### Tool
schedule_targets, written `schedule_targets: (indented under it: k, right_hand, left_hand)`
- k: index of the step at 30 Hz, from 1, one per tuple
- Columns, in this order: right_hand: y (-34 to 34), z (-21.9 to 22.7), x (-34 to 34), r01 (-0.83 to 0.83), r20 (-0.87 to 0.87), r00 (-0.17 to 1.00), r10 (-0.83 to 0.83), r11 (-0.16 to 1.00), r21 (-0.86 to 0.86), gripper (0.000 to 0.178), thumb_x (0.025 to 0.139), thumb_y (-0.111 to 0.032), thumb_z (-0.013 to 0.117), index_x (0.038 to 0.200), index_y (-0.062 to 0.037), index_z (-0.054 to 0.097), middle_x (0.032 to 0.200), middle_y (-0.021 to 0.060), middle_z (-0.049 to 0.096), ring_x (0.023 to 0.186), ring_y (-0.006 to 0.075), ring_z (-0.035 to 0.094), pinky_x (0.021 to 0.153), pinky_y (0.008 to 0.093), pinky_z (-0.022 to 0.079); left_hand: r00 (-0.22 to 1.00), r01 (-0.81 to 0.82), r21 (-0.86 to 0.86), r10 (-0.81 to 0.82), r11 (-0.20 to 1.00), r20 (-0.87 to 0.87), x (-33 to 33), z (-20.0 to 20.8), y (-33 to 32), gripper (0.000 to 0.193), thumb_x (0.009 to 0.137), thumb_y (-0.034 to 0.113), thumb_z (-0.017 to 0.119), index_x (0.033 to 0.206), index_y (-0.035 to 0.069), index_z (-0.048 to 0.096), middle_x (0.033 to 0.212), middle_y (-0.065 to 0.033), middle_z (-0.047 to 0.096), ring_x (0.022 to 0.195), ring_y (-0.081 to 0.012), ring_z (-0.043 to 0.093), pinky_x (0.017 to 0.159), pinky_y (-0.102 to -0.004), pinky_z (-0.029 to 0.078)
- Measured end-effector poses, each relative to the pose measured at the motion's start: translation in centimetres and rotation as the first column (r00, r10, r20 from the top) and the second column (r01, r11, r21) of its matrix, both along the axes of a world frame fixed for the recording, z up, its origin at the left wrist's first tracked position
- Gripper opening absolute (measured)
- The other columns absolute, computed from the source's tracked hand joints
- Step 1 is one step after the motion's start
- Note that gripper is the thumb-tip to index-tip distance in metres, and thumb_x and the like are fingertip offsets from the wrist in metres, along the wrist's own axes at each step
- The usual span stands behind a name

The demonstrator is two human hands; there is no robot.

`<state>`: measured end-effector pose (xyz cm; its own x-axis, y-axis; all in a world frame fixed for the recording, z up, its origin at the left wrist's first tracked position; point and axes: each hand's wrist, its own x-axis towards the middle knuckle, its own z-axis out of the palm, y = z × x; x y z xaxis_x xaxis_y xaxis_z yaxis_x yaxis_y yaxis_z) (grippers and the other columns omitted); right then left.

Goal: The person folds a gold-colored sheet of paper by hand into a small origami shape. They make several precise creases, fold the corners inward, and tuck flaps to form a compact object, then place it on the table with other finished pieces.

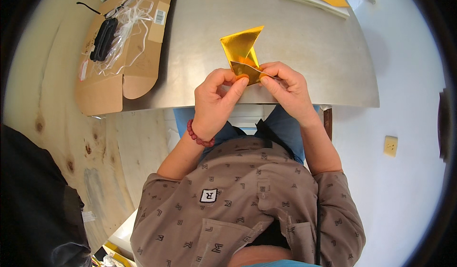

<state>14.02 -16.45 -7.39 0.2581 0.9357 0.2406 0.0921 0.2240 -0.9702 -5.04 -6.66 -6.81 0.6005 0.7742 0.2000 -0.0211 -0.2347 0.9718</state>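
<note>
The folded paper (243,52) shines gold, with an orange underside showing. The table (304,52) is dull grey metal. At its left edge sits a brown cardboard box (124,48). The bracelet (197,136) is dark red beads; the shirt (247,200) is taupe with scattered black letters.

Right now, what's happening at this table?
A person is folding a gold foil paper at the near edge of a grey table. The left hand and right hand both pinch its lower corner. An open cardboard box with plastic wrap sits to the left.
</note>
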Motion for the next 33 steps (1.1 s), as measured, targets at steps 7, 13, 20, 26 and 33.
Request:
schedule_targets:
  k: [7, 13, 20, 26, 33]
  right_hand:
    - [0.1, 0.5, -0.7, 0.054, -0.251, 0.967, -0.054, 0.999, -0.006, 0.022, 0.101, -0.006, 0.071, 0.122, 0.0001, 0.067, 0.114, 0.0049, 0.07, 0.104, 0.0101, 0.065, 0.093, 0.0274, 0.053]
    - [1.9, 1.4, -1.0, 0.017, -0.335, 0.942, -0.016, 1.0, -0.001, 0.025, 0.101, -0.01, 0.073, 0.124, -0.0018, 0.067, 0.11, 0.0021, 0.071, 0.1, 0.0084, 0.065, 0.089, 0.0262, 0.053]
    - [6.8, 4.6, 3.2, 0.012, -0.106, 0.994, -0.01, 1.0, 0.025, 0.019, 0.101, -0.015, 0.074, 0.115, -0.0023, 0.071, 0.102, 0.0007, 0.072, 0.091, 0.0069, 0.063, 0.081, 0.026, 0.053]
    - [12.8, 5.1, 7.5, -0.011, -0.033, 0.999, 0.01, 1.0, -0.017, 0.021, 0.102, -0.018, 0.071, 0.118, -0.0036, 0.072, 0.105, 0.0007, 0.074, 0.091, 0.0082, 0.062, 0.083, 0.0274, 0.052]
    - [16.8, 1.9, 10.6, -0.02, -0.088, 0.996, 0.016, 0.999, -0.043, 0.018, 0.102, -0.018, 0.071, 0.116, -0.0053, 0.072, 0.103, -0.0013, 0.072, 0.089, 0.0067, 0.063, 0.078, 0.0256, 0.052]
  left_hand:
    - [0.989, 0.09, -0.469, -0.024, 0.879, 0.144, -0.2, 1.0, 1.0, 0.026, 0.098, 0.005, 0.075, 0.117, 0.001, 0.058, 0.101, -0.0076, 0.074, 0.076, -0.0106, 0.071, 0.059, -0.0207, 0.052]
    - [0.93, 0.203, -0.453, -0.027, 0.868, 0.366, 1.8, 0.9, 1.2, 0.027, 0.099, 0.005, 0.073, 0.122, 0.001, 0.06, 0.109, -0.0107, 0.075, 0.084, -0.0141, 0.075, 0.062, -0.0224, 0.058]
    - [0.949, 0.211, -0.446, -0.073, 0.87, 0.306, 4.4, 4.1, 5.8, 0.025, 0.11, 0.026, 0.061, 0.127, 0.007, 0.062, 0.115, -0.0099, 0.075, 0.094, -0.0208, 0.078, 0.074, -0.0277, 0.063]
    - [0.953, 0.225, -0.56, -0.059, 0.798, 0.299, 8.1, 4.9, 12.1, 0.025, 0.108, 0.026, 0.066, 0.123, 0.006, 0.063, 0.117, -0.0085, 0.073, 0.102, -0.0204, 0.077, 0.079, -0.0276, 0.064]
    - [0.945, 0.238, -0.655, -0.016, 0.717, 0.326, 11.2, 2.2, 15.3, 0.025, 0.109, 0.019, 0.062, 0.129, 0.003, 0.06, 0.123, -0.0111, 0.072, 0.111, -0.0231, 0.075, 0.087, -0.0271, 0.064]
